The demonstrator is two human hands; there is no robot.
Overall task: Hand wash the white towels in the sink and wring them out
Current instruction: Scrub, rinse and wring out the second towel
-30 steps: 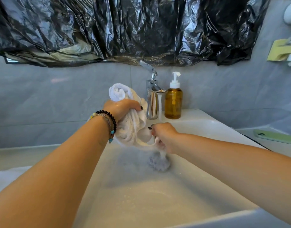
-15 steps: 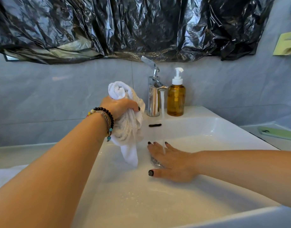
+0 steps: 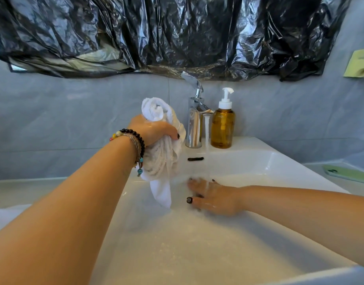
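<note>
My left hand [image 3: 154, 130] grips a bunched white towel [image 3: 162, 161] above the left part of the white sink [image 3: 259, 163]. One end of the towel sticks up over my fist and the other end hangs down towards the basin. My right hand [image 3: 212, 199] lies flat with straight fingers on the basin floor, right under the stream of water from the chrome tap [image 3: 194, 120]. The water runs over my right fingers. The drain is hidden under that hand.
An amber soap pump bottle [image 3: 223, 124] stands on the sink ledge right of the tap. A green phone [image 3: 347, 173] lies on the counter at the right. Black plastic sheeting [image 3: 177, 33] covers the wall above. A yellow-green holder [image 3: 360, 63] hangs at the far right.
My right hand has let go of the towel's lower end and dropped flat onto the basin floor under the running water. My left hand keeps its hold on the towel.
</note>
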